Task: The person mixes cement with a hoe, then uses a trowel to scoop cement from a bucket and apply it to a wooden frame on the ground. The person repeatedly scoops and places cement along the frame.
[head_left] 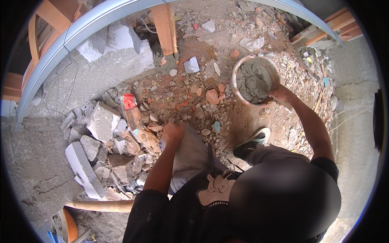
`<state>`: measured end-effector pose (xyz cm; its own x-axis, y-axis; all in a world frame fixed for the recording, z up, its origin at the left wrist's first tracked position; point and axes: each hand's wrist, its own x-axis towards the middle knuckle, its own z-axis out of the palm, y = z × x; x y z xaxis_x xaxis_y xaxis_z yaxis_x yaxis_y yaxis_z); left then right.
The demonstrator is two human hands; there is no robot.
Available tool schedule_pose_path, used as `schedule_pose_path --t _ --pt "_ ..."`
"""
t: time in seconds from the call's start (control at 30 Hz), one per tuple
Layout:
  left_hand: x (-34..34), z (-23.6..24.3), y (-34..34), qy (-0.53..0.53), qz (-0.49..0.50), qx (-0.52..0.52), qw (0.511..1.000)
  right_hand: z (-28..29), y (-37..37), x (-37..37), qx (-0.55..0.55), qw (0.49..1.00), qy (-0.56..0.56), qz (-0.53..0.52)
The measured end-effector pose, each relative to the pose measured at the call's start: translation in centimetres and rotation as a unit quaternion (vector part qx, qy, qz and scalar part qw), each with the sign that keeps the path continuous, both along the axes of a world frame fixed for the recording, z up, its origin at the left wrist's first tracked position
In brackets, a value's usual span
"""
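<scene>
A round bucket with a pale, smeared rim holds wet grey mortar. My right hand is closed on the bucket's near right rim, with my arm stretched out to it. A pale flat piece shows just below that hand, and I cannot make out what it is. At the left, my left hand lies against my bent knee with its fingers curled. What those fingers hold, if anything, is hidden. Broken rubble lies right beside this hand.
Concrete chunks and a long pale block are heaped at the left. A red packet lies on top. A wooden post stands at the back, under a curved-looking metal bar. Concrete walls flank me.
</scene>
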<state>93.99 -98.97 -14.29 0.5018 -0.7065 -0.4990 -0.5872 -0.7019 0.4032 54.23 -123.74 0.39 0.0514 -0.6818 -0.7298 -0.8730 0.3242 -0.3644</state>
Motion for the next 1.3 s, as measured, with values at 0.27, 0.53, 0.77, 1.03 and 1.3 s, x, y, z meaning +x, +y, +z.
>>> schedule_pose_path --t 0.27,0.53,0.77,1.03,1.3 --pt "0.0 -0.3 0.3 -0.002 -0.003 -0.008 1.0 4.4 6.1 0.6 -0.088 0.994 -0.06 -0.029" --pt "0.5 0.0 0.2 0.023 0.007 -0.012 1.0 5.5 9.7 10.6 0.06 0.987 -0.099 0.114" --pt "0.8 -1.1 0.8 0.024 0.024 -0.05 0.998 2.0 9.5 26.0 0.19 0.912 -0.354 0.078" --pt "0.6 -2.0 0.5 0.032 0.006 -0.045 0.998 -7.9 -1.0 37.1 0.209 0.866 -0.445 -0.088" --pt "1.0 -2.1 0.3 0.062 0.032 -0.038 0.997 -9.1 -1.6 38.1 0.224 0.847 -0.475 -0.082"
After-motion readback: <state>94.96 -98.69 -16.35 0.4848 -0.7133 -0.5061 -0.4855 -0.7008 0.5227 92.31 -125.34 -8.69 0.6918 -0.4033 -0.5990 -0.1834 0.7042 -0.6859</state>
